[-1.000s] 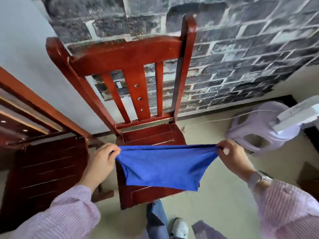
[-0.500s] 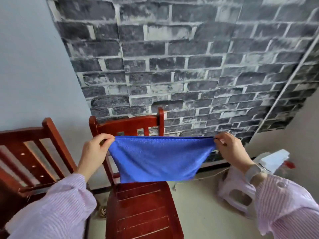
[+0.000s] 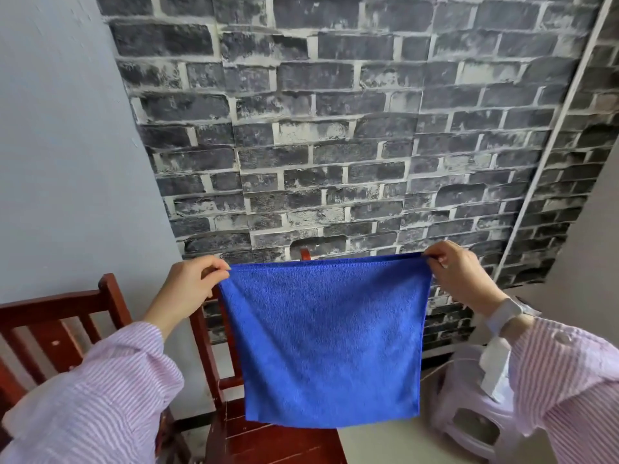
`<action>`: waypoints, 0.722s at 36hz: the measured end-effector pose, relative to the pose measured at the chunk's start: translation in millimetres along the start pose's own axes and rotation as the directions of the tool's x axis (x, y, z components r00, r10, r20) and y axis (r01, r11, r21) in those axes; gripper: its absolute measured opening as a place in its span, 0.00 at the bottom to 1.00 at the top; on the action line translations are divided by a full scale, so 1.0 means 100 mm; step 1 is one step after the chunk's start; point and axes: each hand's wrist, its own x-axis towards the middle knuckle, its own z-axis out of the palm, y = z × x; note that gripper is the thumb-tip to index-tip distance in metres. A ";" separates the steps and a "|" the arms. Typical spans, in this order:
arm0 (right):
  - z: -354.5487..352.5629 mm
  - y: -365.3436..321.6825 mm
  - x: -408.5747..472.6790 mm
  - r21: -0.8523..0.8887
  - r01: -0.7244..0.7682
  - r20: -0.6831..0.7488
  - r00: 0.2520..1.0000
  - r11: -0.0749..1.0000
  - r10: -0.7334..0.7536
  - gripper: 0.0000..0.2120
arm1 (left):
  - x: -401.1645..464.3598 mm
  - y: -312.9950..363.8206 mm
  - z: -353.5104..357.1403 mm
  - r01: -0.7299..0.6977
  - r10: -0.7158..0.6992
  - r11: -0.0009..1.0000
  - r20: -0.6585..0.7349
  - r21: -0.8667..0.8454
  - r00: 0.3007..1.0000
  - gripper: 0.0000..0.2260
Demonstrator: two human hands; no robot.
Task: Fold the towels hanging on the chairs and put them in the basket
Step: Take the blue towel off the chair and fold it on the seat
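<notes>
A blue towel hangs flat and square in the air in front of me. My left hand pinches its top left corner. Its top right corner is pinched by my right hand, which wears a watch on the wrist. Behind the towel stands a red-brown wooden chair, mostly hidden by the cloth; only its seat, left post and one back tip show. No basket is in view.
A second red-brown chair stands at the left by the grey wall. A pale plastic stool with a white object on it sits on the floor at the right. A dark brick-pattern wall fills the background.
Both hands have lifted the towel and stretched it, so it now hangs full and flat rather than sagging. The view has tilted up from the chair seat toward the wall.
</notes>
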 end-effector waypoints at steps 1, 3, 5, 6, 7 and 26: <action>-0.02 0.00 0.01 -0.009 0.004 0.004 1.000 1.000 -0.004 0.08 | 0.00 0.01 0.00 -0.005 0.005 1.000 0.011 0.015 1.000 0.04; -0.04 -0.01 0.01 -0.023 0.006 0.012 1.000 1.000 -0.006 0.08 | 0.01 0.01 -0.02 -0.012 0.012 0.999 0.010 0.038 1.000 0.05; -0.06 -0.01 0.02 -0.027 0.004 0.015 1.000 1.000 -0.004 0.08 | 0.02 0.00 -0.03 -0.020 0.020 0.999 -0.006 0.050 1.000 0.08; -0.06 -0.02 0.01 -0.029 0.003 0.013 1.000 1.000 -0.003 0.08 | 0.02 -0.01 -0.03 -0.022 0.023 0.999 -0.012 0.044 1.000 0.09; -0.05 -0.02 0.01 -0.027 0.004 0.008 1.000 1.000 -0.004 0.08 | 0.03 -0.02 -0.03 -0.020 0.020 0.999 -0.017 0.032 1.000 0.12; 0.17 -0.11 0.19 0.054 -0.007 0.141 0.990 0.999 0.000 0.09 | 0.04 -0.18 -0.13 0.025 -0.004 0.987 -0.134 0.158 0.991 0.08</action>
